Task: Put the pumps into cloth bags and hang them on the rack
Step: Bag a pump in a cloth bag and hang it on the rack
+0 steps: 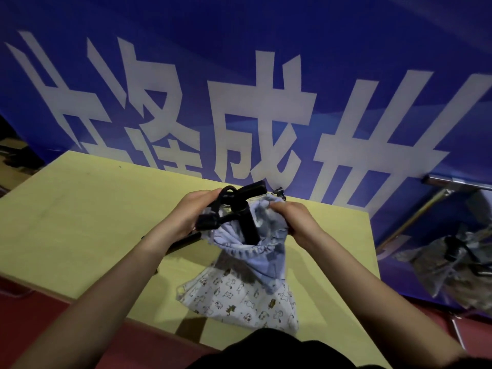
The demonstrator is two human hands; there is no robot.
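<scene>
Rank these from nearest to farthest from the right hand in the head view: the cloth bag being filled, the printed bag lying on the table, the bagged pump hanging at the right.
From the right hand:
1. Cloth bag: gripped at its opening.
2. Printed bag: below, on the table.
3. Hanging bagged pump: far right, off the table.

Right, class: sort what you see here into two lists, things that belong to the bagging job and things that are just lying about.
Part of the job:
black pump, going into the bag
blue cloth bag, held open
patterned cloth bag on the table
left hand
right hand
filled bag at the right

Just lying about:
yellow table
blue banner
</scene>
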